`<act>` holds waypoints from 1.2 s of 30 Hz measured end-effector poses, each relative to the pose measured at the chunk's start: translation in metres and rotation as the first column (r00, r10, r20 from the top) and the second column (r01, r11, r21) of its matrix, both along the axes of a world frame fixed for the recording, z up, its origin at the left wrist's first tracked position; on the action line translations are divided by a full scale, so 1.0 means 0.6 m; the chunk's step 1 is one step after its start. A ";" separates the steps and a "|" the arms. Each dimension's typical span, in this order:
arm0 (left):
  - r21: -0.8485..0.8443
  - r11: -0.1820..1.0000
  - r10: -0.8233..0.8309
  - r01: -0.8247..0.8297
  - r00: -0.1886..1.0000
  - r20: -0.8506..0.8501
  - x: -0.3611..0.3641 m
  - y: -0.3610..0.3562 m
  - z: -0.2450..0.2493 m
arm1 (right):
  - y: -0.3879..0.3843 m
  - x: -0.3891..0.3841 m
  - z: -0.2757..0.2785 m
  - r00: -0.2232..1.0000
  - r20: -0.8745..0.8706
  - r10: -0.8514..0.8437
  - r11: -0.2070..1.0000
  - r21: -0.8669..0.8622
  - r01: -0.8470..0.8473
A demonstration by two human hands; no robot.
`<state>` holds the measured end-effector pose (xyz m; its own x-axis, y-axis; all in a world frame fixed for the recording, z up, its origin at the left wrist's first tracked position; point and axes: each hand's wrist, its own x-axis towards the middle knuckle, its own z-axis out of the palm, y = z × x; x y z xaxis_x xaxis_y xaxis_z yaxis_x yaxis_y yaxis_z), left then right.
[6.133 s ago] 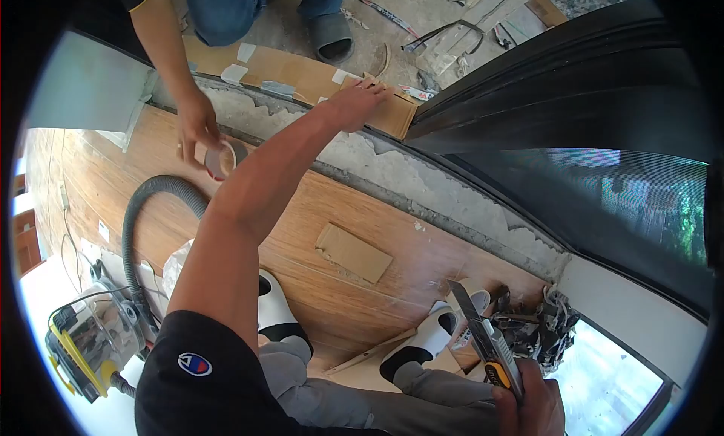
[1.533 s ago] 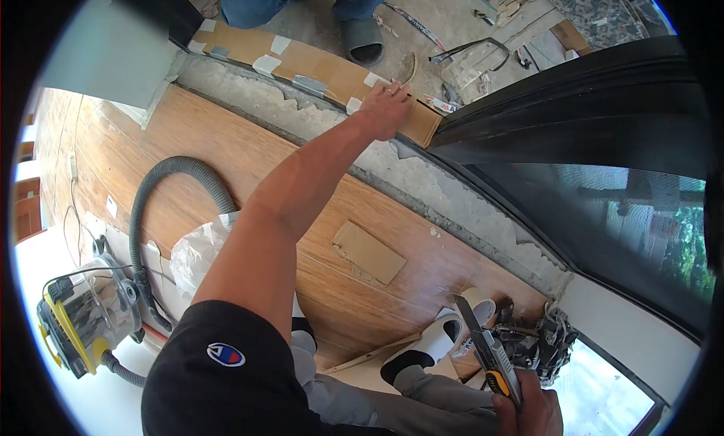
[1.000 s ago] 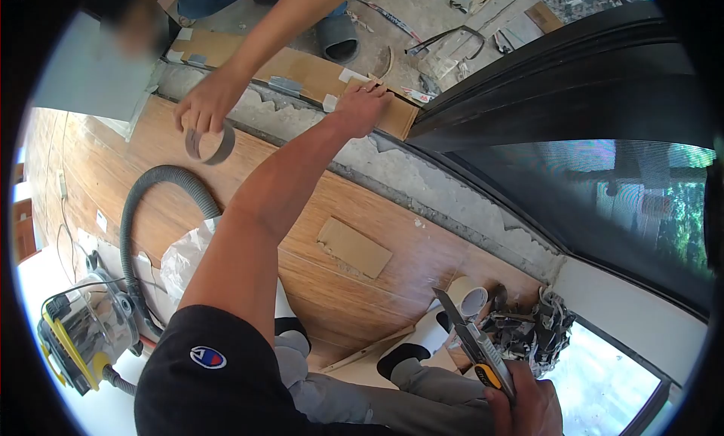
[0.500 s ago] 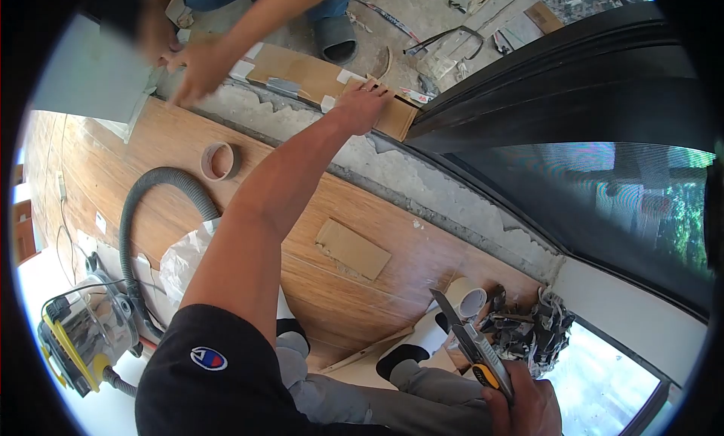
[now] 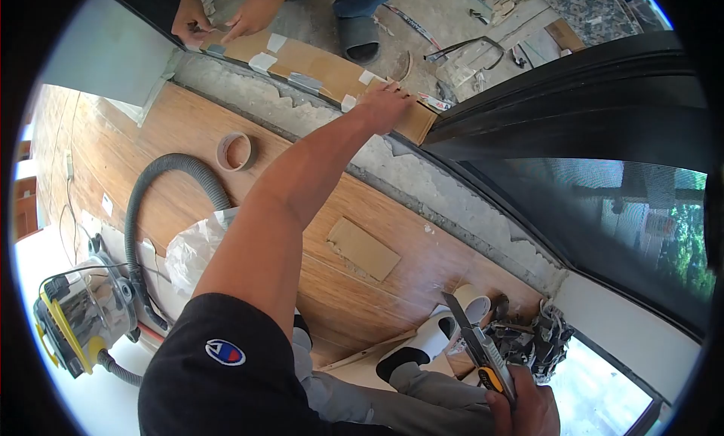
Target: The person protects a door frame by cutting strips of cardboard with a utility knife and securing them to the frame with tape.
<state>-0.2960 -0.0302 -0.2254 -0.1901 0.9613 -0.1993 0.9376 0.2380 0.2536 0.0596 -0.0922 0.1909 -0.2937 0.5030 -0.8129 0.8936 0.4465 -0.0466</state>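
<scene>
A wooden floor (image 5: 226,112) meets a rough concrete threshold (image 5: 452,210) beside a dark sliding door (image 5: 588,134). The left hand (image 5: 388,104) lies flat with its fingers spread on the near end of a cardboard strip (image 5: 324,67) that runs along the threshold, apparently to pin it down. The right hand (image 5: 528,409) is fisted around a utility knife (image 5: 483,349), blade out and pointing up, seemingly kept clear of the legs. A co-worker's two hands (image 5: 226,18) press on the strip's far end. At least five tape patches hold the strip. Two tape rolls show, one on the floor (image 5: 235,151) and one near the knife (image 5: 475,304). One loose cardboard piece (image 5: 363,247) and one vacuum (image 5: 75,323) are also there.
</scene>
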 end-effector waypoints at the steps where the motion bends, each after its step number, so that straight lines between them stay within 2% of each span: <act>1: -0.001 1.000 0.002 -0.002 1.000 0.000 0.000 0.000 0.003 | -0.001 -0.001 0.000 1.000 0.006 -0.004 1.000 0.001 0.004; 13: 0.001 1.000 -0.016 0.016 0.999 0.028 -0.002 0.004 0.006 | -0.007 0.003 0.007 1.000 0.014 0.024 0.999 0.028 -0.024; 18: 0.077 0.997 0.016 -0.016 1.000 0.010 0.005 0.002 -0.009 | -0.008 0.011 0.003 0.999 -0.018 0.049 0.998 0.041 -0.049; 23: 0.039 0.999 -0.001 0.001 1.000 -0.002 0.008 -0.002 0.004 | -0.009 0.001 0.006 0.997 0.009 0.076 0.995 0.069 -0.077; 26: 0.057 0.998 0.006 -0.005 1.000 -0.017 0.006 0.001 -0.013 | -0.001 0.001 0.000 1.000 -0.012 -0.003 1.000 -0.030 0.003; 30: 0.084 0.996 -0.014 0.013 1.000 0.014 0.002 -0.004 0.006 | -0.002 0.010 0.006 0.986 -0.066 0.156 0.986 -0.050 -0.160; 32: 0.120 0.993 0.009 -0.007 1.000 -0.015 -0.005 -0.010 0.022 | -0.002 0.017 0.009 0.978 -0.077 0.196 0.978 -0.052 -0.200; 33: 0.131 0.990 0.043 -0.051 0.997 0.064 -0.020 -0.011 -0.001 | 0.000 0.021 0.008 0.979 -0.069 0.191 0.980 -0.042 -0.194; 34: 0.434 0.900 -0.022 0.043 0.998 -0.053 -0.022 -0.024 0.019 | 0.002 0.024 0.007 0.983 -0.052 0.178 0.983 -0.026 -0.179; 35: 0.514 0.857 -0.017 0.037 0.999 -0.042 -0.023 -0.038 0.042 | 0.005 0.029 0.006 0.986 -0.033 0.164 0.986 -0.007 -0.165; 36: 0.443 0.896 -0.029 -0.022 0.994 0.109 -0.026 -0.050 0.069 | 0.006 0.039 0.004 0.995 -0.002 0.098 0.995 0.022 -0.098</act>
